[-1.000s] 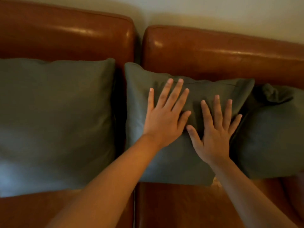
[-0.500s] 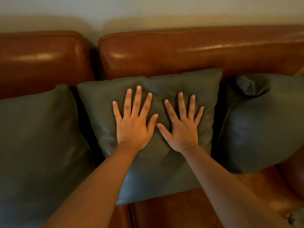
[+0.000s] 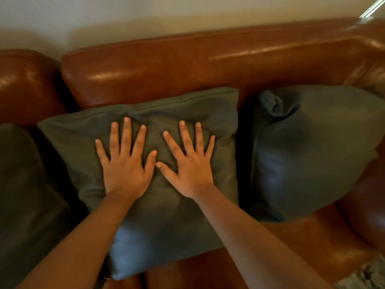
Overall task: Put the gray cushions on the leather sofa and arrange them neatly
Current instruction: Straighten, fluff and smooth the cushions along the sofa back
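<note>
Head camera, looking down: two bare hands lie flat on the middle gray cushion point(image 3: 145, 215), which leans against the backrest of the brown leather sofa point(image 3: 187, 65) at the center of the frame. The left hand point(image 3: 127, 170) rests palm-down just left of center, its fingers point(image 3: 126, 136) spread wide and gripping nothing. The right hand point(image 3: 191, 170) lies beside it, just right of center, fingers likewise splayed, palm on the fabric. The two thumbs nearly meet at the middle of the cushion; whether they touch cannot be told. Both forearms reach up from the lower edge of the frame.

A second gray cushion point(image 3: 308, 151) sits at the right of the frame, just beside the middle one, with its upper left corner crumpled and folded over. A third gray cushion point(image 3: 27, 195) fills the lower left of the frame, partly cut off by the edge. All three rest on the sofa seat, propped toward the backrest. A pale wall point(image 3: 145, 15) runs across the top of the frame, and a patterned fabric point(image 3: 366, 276) shows at the lower right corner.
</note>
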